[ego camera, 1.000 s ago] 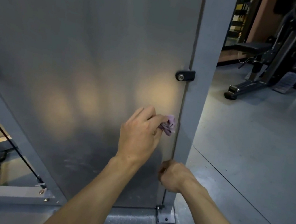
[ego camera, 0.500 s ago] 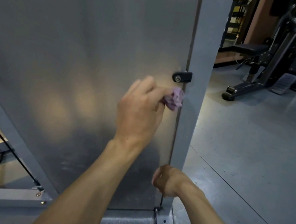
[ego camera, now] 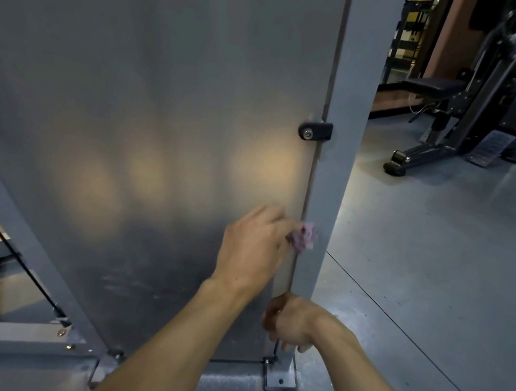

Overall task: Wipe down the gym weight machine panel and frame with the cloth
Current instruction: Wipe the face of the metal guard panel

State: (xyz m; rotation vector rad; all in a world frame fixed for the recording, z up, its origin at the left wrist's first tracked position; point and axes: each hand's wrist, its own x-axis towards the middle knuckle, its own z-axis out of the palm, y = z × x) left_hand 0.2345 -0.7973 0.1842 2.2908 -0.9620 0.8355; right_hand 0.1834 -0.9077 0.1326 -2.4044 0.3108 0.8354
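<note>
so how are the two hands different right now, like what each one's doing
The left hand is raised beside the seam between panel and frame post; the right hand sits lower, near the post's foot. The left hand pinches a crumpled purple cloth against the post's edge; the right hand shows no cloth, its fingers curled at the post, though an actual grip is unclear. Both are bare and close to the same post.

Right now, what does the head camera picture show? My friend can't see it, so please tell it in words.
A person's left hand presses a bunched purple cloth against the seam where a big grey metal panel meets a grey upright post. The right hand grips the post lower down, near its bolted foot plate. A black weight bench stands behind.
</note>
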